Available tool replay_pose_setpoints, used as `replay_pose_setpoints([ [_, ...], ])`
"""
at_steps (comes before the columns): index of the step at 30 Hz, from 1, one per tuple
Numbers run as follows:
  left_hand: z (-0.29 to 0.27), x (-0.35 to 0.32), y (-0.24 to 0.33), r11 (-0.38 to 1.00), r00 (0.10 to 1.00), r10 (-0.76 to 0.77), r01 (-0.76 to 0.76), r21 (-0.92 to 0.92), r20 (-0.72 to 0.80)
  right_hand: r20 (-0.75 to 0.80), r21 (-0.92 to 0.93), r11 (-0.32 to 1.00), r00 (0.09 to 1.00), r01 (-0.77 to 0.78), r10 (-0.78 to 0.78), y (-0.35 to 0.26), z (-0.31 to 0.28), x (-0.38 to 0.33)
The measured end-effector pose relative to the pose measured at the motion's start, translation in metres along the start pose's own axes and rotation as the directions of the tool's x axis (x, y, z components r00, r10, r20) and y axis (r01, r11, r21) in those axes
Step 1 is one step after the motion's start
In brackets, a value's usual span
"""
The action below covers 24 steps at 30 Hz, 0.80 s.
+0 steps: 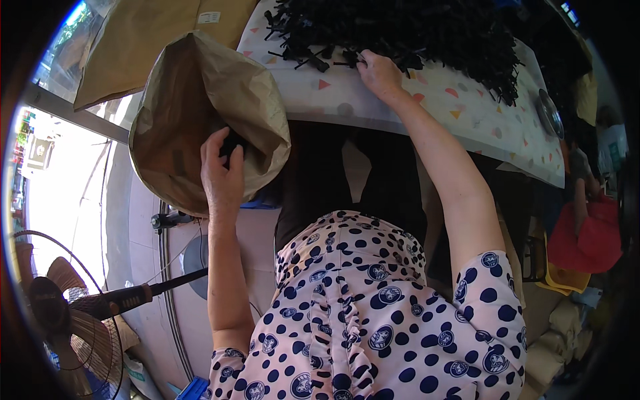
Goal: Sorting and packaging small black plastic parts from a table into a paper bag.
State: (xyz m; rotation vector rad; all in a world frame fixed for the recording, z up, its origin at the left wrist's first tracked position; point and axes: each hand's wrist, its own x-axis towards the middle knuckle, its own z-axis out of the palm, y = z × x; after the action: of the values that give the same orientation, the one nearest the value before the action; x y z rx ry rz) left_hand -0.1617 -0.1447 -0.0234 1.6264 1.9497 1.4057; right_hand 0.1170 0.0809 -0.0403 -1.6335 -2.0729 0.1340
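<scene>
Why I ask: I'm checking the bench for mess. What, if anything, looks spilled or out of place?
A few black plastic pieces lie loose from the big black pile, scattered toward the table's near-left edge by the right hand. Nothing else stands out; the paper sack looks intact.

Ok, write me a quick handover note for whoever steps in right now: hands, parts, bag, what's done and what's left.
Left hand: inside the mouth of the brown paper sack, closed around a dark handful of parts.
Right hand: on the table, fingers at the near edge of the pile of black plastic parts.
Done: at least one handful has reached the sack; how full it is cannot be seen.
Left: the large pile on the patterned cloth, plus a few loose pieces near the sack.
</scene>
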Motion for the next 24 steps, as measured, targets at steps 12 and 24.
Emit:
replay_pose_setpoints([
  [12, 0.075, -0.036, 0.087, 0.498, 0.719, -0.089, 0.632, -0.594, 0.690, 0.146, 0.738, 0.672, 0.986, -0.058, -0.075, 0.020, -0.056, -0.120],
  [24, 0.113, -0.054, 0.098, 0.368, 0.592, 0.052, 0.737, -0.567, 0.804, 0.144, 0.835, 0.550, 0.978, -0.037, -0.152, 0.000, -0.063, -0.234],
])
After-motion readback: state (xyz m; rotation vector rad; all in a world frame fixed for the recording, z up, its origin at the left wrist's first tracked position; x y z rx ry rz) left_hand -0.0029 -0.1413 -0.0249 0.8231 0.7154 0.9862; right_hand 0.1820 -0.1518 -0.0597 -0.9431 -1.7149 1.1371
